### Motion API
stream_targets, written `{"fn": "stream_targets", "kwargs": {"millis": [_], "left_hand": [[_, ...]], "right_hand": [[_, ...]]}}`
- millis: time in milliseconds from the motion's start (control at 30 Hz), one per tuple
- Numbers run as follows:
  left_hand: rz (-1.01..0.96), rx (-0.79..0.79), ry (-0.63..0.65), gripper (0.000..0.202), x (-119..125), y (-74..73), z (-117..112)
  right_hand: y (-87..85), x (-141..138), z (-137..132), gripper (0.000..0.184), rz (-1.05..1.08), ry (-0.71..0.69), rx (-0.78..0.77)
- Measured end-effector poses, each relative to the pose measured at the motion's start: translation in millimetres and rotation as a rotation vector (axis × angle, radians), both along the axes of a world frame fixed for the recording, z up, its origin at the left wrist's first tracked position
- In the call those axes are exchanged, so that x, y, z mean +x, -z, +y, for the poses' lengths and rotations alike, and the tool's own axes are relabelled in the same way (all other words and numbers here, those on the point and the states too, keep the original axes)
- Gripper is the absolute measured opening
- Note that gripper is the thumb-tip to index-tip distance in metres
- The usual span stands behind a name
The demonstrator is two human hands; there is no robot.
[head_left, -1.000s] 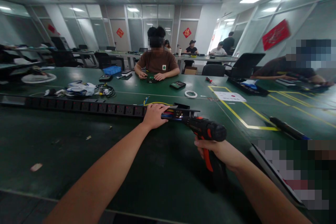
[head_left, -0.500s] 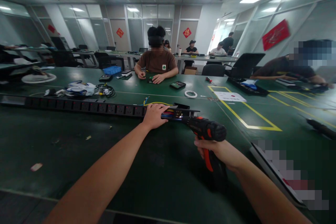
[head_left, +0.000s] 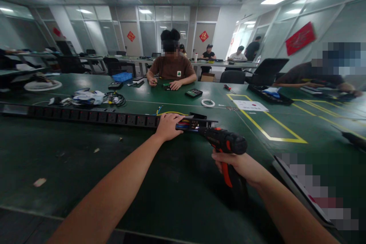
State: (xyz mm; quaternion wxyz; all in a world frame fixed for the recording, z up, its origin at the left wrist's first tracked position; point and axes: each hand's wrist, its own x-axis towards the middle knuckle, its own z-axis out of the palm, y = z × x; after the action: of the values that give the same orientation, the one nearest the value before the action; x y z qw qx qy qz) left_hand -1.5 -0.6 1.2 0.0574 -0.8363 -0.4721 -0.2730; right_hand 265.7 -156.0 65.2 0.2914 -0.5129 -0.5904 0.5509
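A long black power strip with a row of sockets lies across the green table. My left hand is closed over its right part, fingers over the top edge and thumb along the near side. Right of that hand the strip's end is open, showing coloured wires and a terminal block. My right hand grips a black and orange cordless drill by its handle. The drill's nose points left at the terminal block; its tip is too small to make out.
A white tape roll, a red screwdriver and a paper sheet lie beyond. Bundled cables are at the left. A co-worker sits opposite. A dark tool and a flat panel are at the right.
My hands, the drill and the power strip hold nearly the same place. The co-worker opposite has shifted slightly, and the dark tool at the far right sits a little farther right.
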Motion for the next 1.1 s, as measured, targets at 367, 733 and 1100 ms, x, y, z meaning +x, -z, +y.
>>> {"fn": "stream_targets", "kwargs": {"millis": [367,733,1100], "left_hand": [[-0.018,0.016,0.007,0.067,0.3,1.9,1.2],[-0.007,0.022,0.008,0.069,-0.2,2.8,2.2],[-0.002,0.036,0.004,0.069,0.2,2.7,1.7]], "right_hand": [[-4.0,-6.3,-4.8,0.021,0.056,0.055,-0.034],[-2.2,-4.0,-2.8,0.023,0.067,0.065,-0.038],[-1.1,-3.9,-1.9,0.023,0.068,0.066,-0.02]]}}
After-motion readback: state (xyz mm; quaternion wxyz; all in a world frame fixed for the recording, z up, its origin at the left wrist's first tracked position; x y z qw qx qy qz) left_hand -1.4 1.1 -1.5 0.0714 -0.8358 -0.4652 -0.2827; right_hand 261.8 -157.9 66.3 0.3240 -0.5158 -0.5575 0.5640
